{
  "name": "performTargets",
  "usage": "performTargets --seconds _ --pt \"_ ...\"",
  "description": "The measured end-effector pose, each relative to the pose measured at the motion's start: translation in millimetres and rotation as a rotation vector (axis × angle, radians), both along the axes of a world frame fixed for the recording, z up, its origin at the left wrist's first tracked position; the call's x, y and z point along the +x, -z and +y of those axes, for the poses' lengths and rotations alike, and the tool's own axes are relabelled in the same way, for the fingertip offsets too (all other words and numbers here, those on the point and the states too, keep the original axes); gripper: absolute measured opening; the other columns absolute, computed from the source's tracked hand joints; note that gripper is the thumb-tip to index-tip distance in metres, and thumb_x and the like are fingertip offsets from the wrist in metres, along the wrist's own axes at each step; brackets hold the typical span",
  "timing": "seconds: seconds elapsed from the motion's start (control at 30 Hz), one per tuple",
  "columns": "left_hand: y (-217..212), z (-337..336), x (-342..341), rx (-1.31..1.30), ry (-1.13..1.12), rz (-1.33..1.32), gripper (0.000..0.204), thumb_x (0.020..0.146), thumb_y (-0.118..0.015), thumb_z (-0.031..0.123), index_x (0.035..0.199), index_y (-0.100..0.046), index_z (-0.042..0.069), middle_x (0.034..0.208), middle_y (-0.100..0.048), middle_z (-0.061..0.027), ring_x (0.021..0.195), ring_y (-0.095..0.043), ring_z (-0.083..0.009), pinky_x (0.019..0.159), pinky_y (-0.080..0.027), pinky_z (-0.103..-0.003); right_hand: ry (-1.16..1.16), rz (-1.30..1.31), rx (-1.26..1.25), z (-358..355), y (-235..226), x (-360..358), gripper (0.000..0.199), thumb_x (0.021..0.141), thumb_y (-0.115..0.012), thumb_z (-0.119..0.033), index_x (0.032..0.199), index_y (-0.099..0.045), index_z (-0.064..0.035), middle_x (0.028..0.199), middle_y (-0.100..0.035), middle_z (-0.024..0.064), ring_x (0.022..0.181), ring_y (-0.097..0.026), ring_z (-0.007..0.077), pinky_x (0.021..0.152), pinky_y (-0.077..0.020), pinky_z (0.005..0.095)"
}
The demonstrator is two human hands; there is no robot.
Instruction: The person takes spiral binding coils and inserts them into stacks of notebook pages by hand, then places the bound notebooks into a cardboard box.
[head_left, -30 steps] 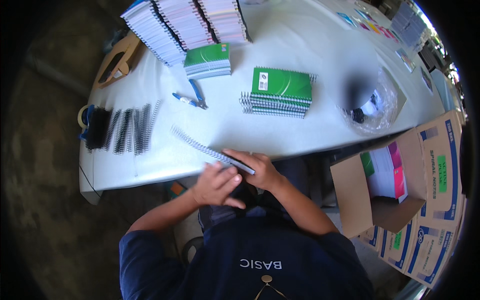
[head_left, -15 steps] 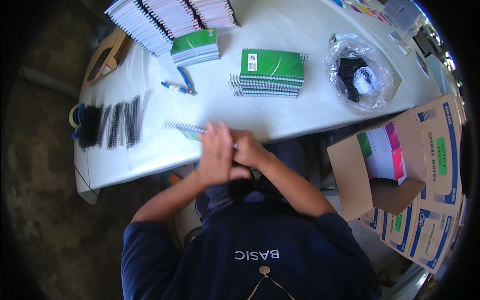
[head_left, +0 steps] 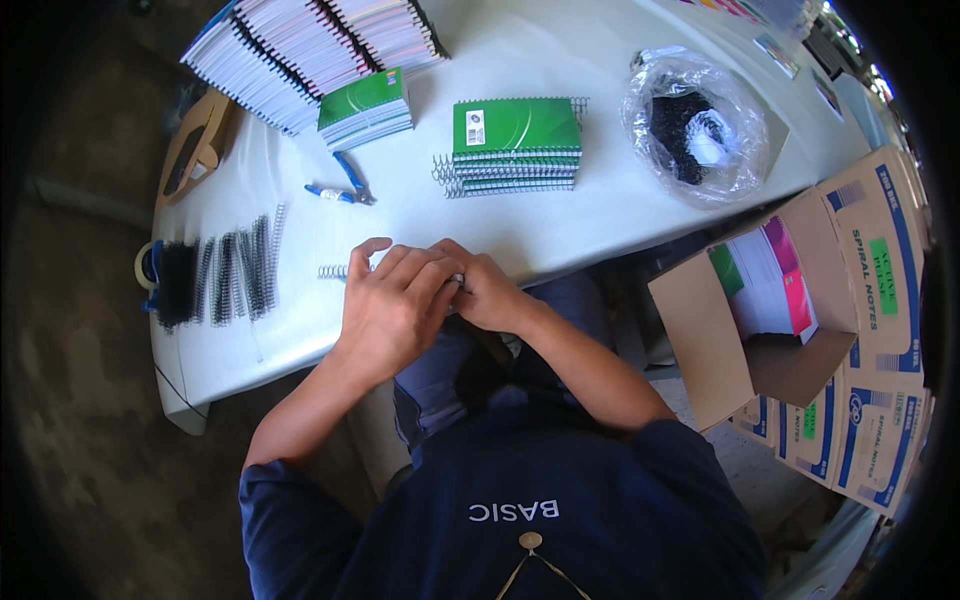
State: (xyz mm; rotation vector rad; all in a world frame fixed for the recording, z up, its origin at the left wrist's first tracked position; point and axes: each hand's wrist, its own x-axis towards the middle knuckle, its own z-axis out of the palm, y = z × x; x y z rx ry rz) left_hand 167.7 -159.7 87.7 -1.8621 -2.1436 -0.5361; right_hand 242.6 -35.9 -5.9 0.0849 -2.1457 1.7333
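Observation:
At the table's near edge both hands are on a spiral notebook, mostly hidden beneath them; its wire coil (head_left: 331,271) sticks out to the left. My left hand (head_left: 395,305) lies over the notebook, fingers bent along the coil and thumb side toward my right hand. My right hand (head_left: 482,288) is closed round the notebook's right end, fingertips meeting the left hand's. Beyond them stand a pile of green spiral notebooks (head_left: 520,128) with coils jutting out and a smaller stack of green notebooks (head_left: 362,97). Blue-handled cutting pliers (head_left: 345,185) lie between the piles and my hands.
Loose black coils (head_left: 235,270) lie at the left beside a tape roll (head_left: 147,275). Thick stacks of pages (head_left: 290,55) stand at the back. On the right are a clear plastic bag (head_left: 740,150) holding black coils and an open carton (head_left: 700,350) with notebooks inside.
My left hand has shifted left and spread further along the coil, covering more of the notebook. The right hand stays at its right end. The whole view has tilted slightly.

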Motion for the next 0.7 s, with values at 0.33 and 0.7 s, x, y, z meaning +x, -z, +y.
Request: performTargets --seconds 0.33,0.7 --pt "-47.3 47.7 -23.2 0.54 -0.223 -0.318 0.065 0.067 -0.08 0.031 0.119 -0.05 0.003 0.11 -0.057 -0.0112 0.099 -0.053 -0.0226 0.088 -0.035 -0.037 0.468 0.482 -0.285 56.6 -69.3 22.6 0.025 0.091 -0.054 -0.011 0.113 -0.046 -0.0028 0.106 -0.052 0.0095 0.097 -0.051 0.0142 0.085 -0.043 0.0261" --pt "29.5 151.1 -24.4 0.278 -0.049 -0.075 0.028 0.083 -0.064 0.014 0.108 -0.062 0.004 0.117 -0.059 -0.0136 0.109 -0.054 -0.0312 0.094 -0.041 -0.041 1.011 0.374 -0.124 116.7 -24.8 -19.3 0.047 0.097 -0.041 -0.034 0.123 -0.045 0.0052 0.125 -0.05 0.0247 0.113 -0.051 0.0324 0.096 -0.0379 0.0375"
